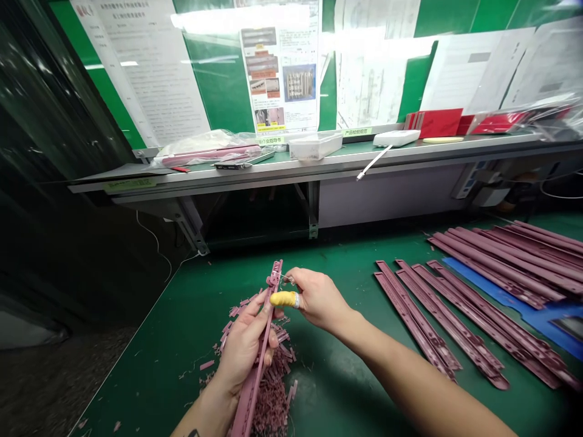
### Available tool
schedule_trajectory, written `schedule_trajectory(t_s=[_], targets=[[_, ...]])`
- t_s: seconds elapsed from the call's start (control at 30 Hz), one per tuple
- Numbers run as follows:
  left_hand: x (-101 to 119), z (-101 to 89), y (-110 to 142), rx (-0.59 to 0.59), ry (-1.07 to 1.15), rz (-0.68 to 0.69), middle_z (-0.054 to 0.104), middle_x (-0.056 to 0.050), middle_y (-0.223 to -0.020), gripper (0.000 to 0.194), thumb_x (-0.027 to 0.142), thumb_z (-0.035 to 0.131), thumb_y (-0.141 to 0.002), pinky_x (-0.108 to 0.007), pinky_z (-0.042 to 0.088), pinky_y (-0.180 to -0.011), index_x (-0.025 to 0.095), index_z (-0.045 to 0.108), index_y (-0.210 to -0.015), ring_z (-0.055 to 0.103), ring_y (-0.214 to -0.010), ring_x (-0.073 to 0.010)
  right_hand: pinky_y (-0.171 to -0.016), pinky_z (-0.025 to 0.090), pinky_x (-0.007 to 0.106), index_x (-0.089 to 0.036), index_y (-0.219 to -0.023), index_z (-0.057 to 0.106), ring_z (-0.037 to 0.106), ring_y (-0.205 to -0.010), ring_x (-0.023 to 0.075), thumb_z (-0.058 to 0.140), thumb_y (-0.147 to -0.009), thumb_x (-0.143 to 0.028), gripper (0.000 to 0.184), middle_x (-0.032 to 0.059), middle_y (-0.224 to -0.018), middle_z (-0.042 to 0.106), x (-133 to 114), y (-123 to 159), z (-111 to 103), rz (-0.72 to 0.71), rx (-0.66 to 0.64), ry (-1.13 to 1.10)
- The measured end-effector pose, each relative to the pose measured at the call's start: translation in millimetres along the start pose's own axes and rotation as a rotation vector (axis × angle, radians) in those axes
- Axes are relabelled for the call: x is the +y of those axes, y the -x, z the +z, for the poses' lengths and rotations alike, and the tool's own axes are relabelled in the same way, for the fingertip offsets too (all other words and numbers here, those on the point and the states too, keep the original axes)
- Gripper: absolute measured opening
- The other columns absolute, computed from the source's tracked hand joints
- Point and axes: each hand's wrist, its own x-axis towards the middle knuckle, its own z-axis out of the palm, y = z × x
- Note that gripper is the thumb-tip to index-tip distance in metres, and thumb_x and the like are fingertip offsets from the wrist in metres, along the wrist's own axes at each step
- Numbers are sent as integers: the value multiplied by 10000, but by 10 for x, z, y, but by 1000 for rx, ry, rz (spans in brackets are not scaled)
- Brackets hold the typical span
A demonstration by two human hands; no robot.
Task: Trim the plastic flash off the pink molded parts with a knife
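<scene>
I have the strip (pixel 259 367) in my left hand (pixel 243 343), fingers wrapped snugly round it, its far end jutting past the fingertips. My right hand (pixel 321 297) is just beside that end — curled in a pinch on a thin, shiny tool (pixel 291 280), of what kind I cannot tell — with a yellow cover (pixel 283 298) on one digit. Scraps (pixel 268 406) lie heaped beneath my left hand. Well right of both hands, more strips (pixel 449 326) lie side by side, some on a blue sheet (pixel 531 315). Beyond both hands runs a shelf (pixel 282 176).
</scene>
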Motion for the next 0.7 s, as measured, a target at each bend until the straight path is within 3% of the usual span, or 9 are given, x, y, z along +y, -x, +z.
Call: schedule_trajectory(t_s=[0.1,0.23,0.4,0.53,0.7], targets=[[-21,-10,23,-7,74,-1,630,-2,-725,417,305,692,-796,-121,375,-345,203,603,-1190,472,-370,-23,-515,214,235,-186,-780,521,452,-578,123,567,-881,-494,328,-8,-686,544,9,-58,-20,15,-20,119],[-18,0,37,24,207,25,640,-3,-758,374,201,771,-717,-150,495,-628,170,691,-1080,578,-624,-65,-507,190,237,-188,-762,508,426,-556,113,548,-894,-499,341,-16,-674,524,37,-77,-78,-9,-28,175],[53,67,-8,-25,177,107,667,-29,-761,352,210,760,-722,-156,468,-582,144,711,-1065,577,-631,-85,-484,186,252,-189,-740,498,450,-526,117,455,-930,-522,385,1,-662,547,-140,31,-71,-60,-58,179],[211,56,-256,-10,181,185,641,-15,-731,390,164,730,-737,-154,451,-524,144,682,-1123,568,-568,-70,-467,167,273,-196,-758,523,507,-529,140,533,-901,-433,277,7,-659,594,-536,436,140,-212,-171,127],[495,-12,-630,28,319,309,552,23,-679,255,87,614,-800,-129,443,-524,142,689,-1038,535,-535,-32,-413,172,268,-204,-697,534,515,-456,141,683,-781,-353,227,-15,-598,607,-859,1089,512,-453,-448,38]])
